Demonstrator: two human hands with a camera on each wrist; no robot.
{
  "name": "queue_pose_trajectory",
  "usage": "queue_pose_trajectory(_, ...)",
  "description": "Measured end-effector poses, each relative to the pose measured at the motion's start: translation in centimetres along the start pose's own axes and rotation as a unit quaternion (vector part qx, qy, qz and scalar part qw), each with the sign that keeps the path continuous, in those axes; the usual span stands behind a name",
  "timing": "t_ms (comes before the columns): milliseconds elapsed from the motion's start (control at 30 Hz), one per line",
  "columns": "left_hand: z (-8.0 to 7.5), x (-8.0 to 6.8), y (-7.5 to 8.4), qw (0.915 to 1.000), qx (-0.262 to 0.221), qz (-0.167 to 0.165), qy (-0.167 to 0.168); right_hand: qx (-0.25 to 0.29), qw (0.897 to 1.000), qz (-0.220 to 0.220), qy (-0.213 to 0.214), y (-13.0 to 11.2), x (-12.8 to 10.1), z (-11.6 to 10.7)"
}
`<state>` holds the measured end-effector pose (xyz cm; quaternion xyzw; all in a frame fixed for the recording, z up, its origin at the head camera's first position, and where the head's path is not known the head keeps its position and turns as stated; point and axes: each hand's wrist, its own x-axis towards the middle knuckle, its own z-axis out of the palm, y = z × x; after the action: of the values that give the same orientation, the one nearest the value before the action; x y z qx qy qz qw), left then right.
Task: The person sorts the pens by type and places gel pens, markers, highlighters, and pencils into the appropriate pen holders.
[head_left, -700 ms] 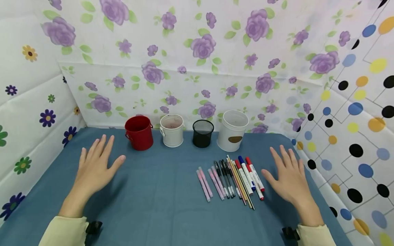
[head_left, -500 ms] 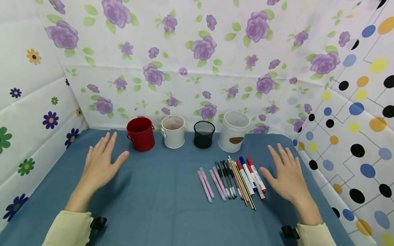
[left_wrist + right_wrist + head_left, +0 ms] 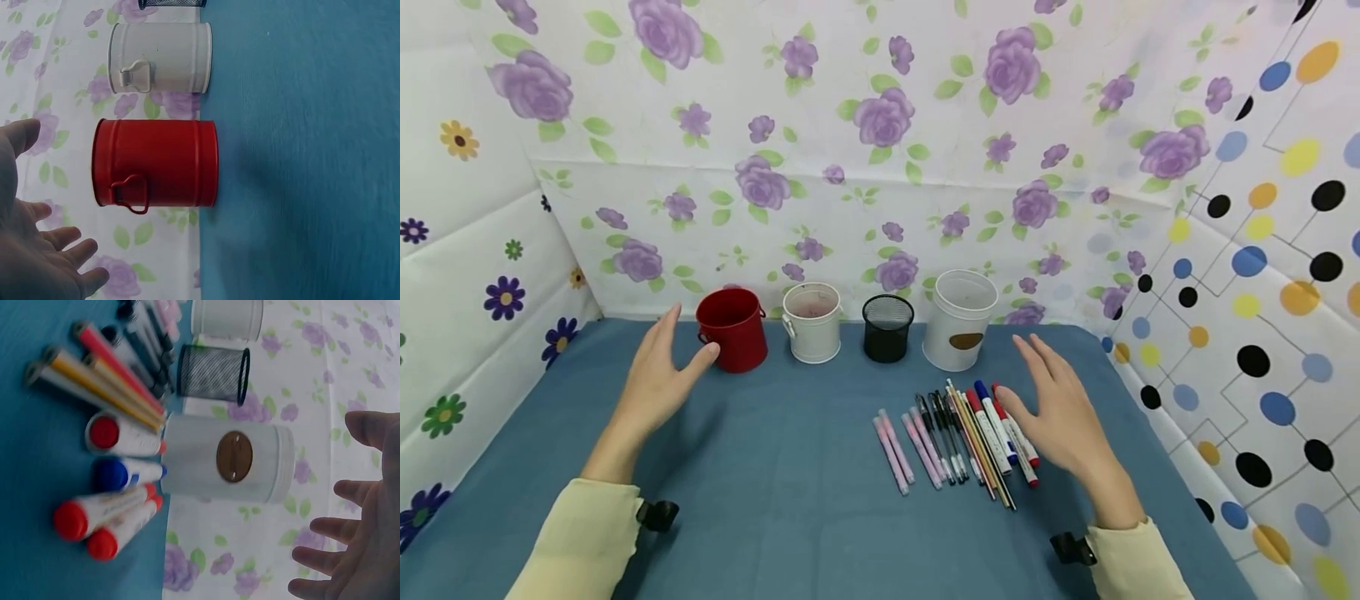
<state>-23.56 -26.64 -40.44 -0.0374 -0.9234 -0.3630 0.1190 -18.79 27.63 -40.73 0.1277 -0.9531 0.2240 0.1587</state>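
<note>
My left hand (image 3: 662, 375) hovers open over the blue tablecloth, its thumb close to the red bucket (image 3: 732, 329); in the left wrist view the red bucket (image 3: 156, 164) stands beside the white handled bucket (image 3: 160, 57). My right hand (image 3: 1052, 408) is open, fingers spread, just above the right end of a row of pens and markers (image 3: 958, 433) lying on the cloth. It holds nothing. The right wrist view shows the red and blue capped markers (image 3: 112, 500) next to the tall white cup (image 3: 228, 458) and my open right hand (image 3: 359, 525).
Along the back wall stand the white handled bucket (image 3: 812, 322), a black mesh cup (image 3: 887, 327) and the tall white cup (image 3: 959, 319). Flowered padded walls close in the table (image 3: 790, 500) at the back and left, a dotted wall at the right.
Both hands have moved forward and inward: the left toward the red bucket, the right over the markers at the row's right end. The head view has shifted slightly.
</note>
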Motion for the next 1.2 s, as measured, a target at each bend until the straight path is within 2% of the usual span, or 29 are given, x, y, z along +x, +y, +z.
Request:
queue_pose_trajectory(500,2.8,3.5,-0.7,0.9942,-0.09,-0.058,0.005,0.075,0.997,-0.004,-0.016,-3.8,1.6,1.1)
queue_pose_trajectory(767,4.0,4.2,-1.4,0.9845,-0.16,-0.072,0.005,0.1,0.994,-0.007,-0.04,-5.7,2.1,2.4)
queue_pose_trajectory(1067,5.3,5.0,-1.9,0.9725,-0.202,-0.117,0.004,0.115,0.992,-0.006,-0.056,-7.2,2.1,3.6)
queue_pose_trajectory(1200,5.8,5.3,-2.1,0.9685,-0.22,-0.117,0.01,0.114,0.992,-0.009,-0.057,-7.5,2.2,4.2)
